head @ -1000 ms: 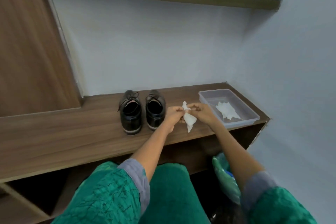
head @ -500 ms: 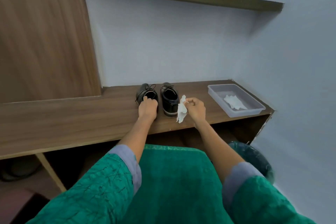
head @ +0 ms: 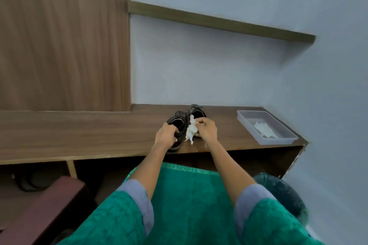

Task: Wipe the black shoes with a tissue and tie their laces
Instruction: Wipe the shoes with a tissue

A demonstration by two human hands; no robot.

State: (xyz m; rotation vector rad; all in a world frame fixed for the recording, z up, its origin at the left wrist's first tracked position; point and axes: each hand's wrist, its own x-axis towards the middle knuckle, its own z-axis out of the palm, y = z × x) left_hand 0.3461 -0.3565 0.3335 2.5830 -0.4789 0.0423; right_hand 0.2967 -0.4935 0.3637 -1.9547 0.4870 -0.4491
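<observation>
Two black lace-up shoes stand on the wooden shelf (head: pixel 79 133). My left hand (head: pixel 166 135) grips the heel end of the left shoe (head: pixel 179 123), which is pulled toward the shelf's front edge. The right shoe (head: pixel 197 112) sits farther back, its laces loose at the toe end. My right hand (head: pixel 207 128) pinches a crumpled white tissue (head: pixel 191 130) against the side of the left shoe, between the two shoes.
A clear plastic tray (head: pixel 248 114) holding another white tissue (head: pixel 263 129) sits at the shelf's right end. Below the shelf are dark open compartments, a dark green bin (head: pixel 282 193) at the right and a maroon stool (head: pixel 43 211) at the left. Walls close in behind and right.
My left hand has closed round the left shoe and drawn it toward the front edge. My right hand brought the tissue in against that shoe. The camera tilted up.
</observation>
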